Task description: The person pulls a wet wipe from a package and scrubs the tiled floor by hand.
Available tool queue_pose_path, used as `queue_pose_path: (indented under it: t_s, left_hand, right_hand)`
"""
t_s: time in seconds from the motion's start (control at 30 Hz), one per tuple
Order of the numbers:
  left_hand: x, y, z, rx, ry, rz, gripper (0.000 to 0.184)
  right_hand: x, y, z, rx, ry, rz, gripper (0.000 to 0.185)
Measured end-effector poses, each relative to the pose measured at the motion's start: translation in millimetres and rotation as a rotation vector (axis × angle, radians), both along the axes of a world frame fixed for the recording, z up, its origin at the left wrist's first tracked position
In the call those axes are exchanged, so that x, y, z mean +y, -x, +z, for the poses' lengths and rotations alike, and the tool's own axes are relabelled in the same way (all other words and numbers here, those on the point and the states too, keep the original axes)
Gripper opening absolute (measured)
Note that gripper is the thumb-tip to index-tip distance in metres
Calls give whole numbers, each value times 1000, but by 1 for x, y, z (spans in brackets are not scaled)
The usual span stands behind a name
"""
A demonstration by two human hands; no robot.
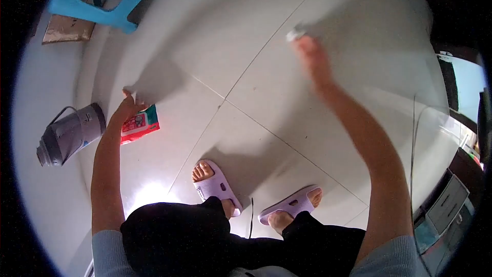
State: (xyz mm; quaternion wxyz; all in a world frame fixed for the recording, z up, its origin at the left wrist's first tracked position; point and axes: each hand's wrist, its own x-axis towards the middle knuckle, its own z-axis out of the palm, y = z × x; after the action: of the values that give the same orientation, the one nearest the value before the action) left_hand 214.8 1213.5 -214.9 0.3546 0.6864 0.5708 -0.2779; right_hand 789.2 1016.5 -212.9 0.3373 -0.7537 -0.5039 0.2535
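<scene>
In the right fingers, a crumpled white wad at the tiled floor.
The right fingers look closed on the wad, though blur hides how firmly and whether it touches the floor; a low, even grip, with the wad spread under the fingertips, would probably give better contact and spare the knuckles. The left fingers look partly spread at a red-and-green pack; whether they grip it I cannot tell. Light support there should do, since a hard squeeze could crumple it. Just outward of them lies a grey flask, best given elbow room; beyond them stands a blue stool. Nearer the body than either set of fingers are two lilac slippers.
</scene>
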Motion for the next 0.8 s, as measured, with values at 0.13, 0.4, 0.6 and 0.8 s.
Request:
queue_pose_path:
  t_s: [0.13,0.4,0.6,0.8]
  left_hand:
    - [12,8,-11,14,46,237,122]
    - [-1,-34,26,120,9,175,121]
    - [19,19,-22,100,-8,44,119]
    - [16,24,-21,-65,72,174,115]
  right_hand:
    - [-86,95,23,-2,43,695,18]
    - [57,-65,7,-456,-373,-142,11]
    - [72,2,-25,-143,-279,-183,12]
    - [-34,98,-10,189,-128,658,33]
